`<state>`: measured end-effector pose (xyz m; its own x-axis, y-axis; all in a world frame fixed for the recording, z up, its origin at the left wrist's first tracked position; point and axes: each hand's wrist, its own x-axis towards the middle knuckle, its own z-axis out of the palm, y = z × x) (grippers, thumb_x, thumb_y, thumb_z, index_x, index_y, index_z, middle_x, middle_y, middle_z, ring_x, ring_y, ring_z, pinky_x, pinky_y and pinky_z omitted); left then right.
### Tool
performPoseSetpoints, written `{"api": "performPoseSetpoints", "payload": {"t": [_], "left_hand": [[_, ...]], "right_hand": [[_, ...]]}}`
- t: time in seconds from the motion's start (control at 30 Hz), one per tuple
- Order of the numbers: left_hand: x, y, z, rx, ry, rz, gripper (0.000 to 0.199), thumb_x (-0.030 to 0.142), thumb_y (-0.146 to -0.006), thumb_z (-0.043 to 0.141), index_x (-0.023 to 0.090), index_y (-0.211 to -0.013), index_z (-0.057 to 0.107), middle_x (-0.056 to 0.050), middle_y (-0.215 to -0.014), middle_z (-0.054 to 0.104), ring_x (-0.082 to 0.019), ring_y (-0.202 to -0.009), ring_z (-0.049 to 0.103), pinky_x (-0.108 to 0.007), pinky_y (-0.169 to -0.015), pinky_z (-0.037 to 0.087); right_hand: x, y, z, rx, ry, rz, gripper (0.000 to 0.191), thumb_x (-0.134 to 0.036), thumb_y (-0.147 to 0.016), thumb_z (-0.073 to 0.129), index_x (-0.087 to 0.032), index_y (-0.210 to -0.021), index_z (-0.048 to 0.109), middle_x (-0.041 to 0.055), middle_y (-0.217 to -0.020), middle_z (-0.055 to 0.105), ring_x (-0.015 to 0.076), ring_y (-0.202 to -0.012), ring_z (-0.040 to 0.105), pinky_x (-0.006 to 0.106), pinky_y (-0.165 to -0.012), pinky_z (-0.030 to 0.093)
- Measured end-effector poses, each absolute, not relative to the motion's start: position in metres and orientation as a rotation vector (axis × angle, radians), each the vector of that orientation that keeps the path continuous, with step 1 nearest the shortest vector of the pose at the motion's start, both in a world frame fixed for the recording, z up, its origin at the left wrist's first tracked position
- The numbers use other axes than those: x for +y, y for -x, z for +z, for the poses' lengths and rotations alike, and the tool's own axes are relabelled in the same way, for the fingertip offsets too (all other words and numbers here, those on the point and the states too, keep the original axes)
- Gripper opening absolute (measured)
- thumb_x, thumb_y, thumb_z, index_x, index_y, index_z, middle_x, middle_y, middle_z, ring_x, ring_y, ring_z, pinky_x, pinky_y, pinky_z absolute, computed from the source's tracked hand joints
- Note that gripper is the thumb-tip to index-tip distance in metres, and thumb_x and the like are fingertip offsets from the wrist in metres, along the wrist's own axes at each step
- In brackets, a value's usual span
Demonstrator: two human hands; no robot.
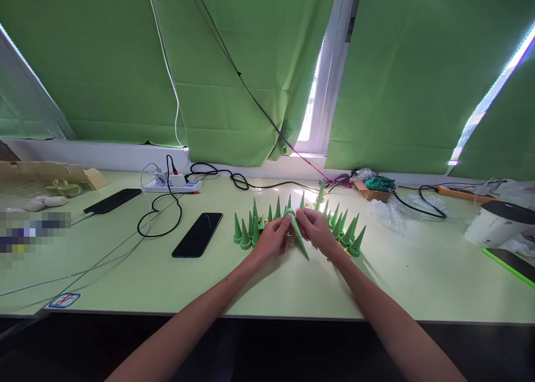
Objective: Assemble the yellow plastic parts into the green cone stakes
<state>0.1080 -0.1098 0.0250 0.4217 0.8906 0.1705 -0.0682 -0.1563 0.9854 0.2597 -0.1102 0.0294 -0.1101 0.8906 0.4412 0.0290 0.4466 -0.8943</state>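
A green pointed cone (300, 240) is held between my two hands, its tip slanting down toward the table's front edge. My left hand (273, 236) pinches it near its wide end. The fingers of my right hand (316, 228) are closed at the same wide end, from the other side. Whether a smaller part sits between the fingertips is too small to tell. Several more green cones (245, 234) stand upright behind and left of my left hand. Another group of green cones (356, 243) stands beyond and right of my right hand.
A black phone (197, 235) lies left of the cones, with a power strip (173, 186) and looped black cables behind. Clear plastic bags (388, 216) and a small cardboard box (370, 191) are to the right. A white cylinder (497, 224) stands far right.
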Motion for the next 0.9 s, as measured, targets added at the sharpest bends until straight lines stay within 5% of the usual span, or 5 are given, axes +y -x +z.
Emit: {"api": "performPoseSetpoints", "payload": {"t": [0.9], "left_hand": [[-0.1119, -0.1082, 0.0251, 0.816, -1.598, 1.04, 0.038, 0.055, -0.085, 0.056, 0.017, -0.091, 0.057, 0.001, -0.07, 0.056, -0.005, -0.038, 0.044, -0.019, -0.032, 0.028]], "right_hand": [[-0.1115, -0.2576, 0.0324, -1.499, 0.969, 0.851, 0.053, -0.063, -0.086, 0.05, -0.021, -0.056, 0.037, -0.0071, -0.044, 0.032, 0.0074, -0.038, 0.03, 0.024, -0.037, 0.022]]}}
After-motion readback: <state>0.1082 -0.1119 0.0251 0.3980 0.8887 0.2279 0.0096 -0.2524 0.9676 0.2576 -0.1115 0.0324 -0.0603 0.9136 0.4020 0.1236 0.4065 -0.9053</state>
